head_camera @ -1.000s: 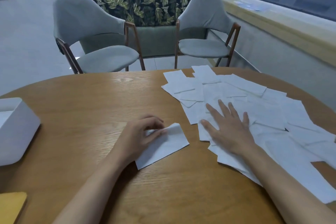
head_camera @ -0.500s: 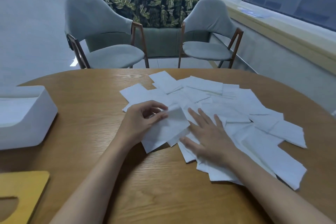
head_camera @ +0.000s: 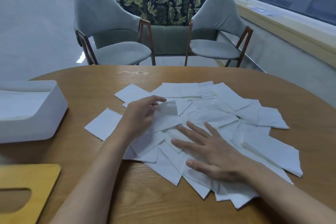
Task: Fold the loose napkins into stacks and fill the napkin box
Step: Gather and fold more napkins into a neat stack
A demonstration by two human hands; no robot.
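Since a second ago my left hand [head_camera: 141, 114] has slid onto the loose napkins [head_camera: 254, 143], fingers curled, pinching one raised napkin [head_camera: 168, 108]. My right hand [head_camera: 212, 149] presses flat on them, fingers spread. At far left sits the white napkin box [head_camera: 36, 114].

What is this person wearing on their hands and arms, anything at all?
Nothing that shows. The left hand and the right hand are bare, with no gloves, rings, watch or bracelet visible, and no sleeve reaches into view on either arm.
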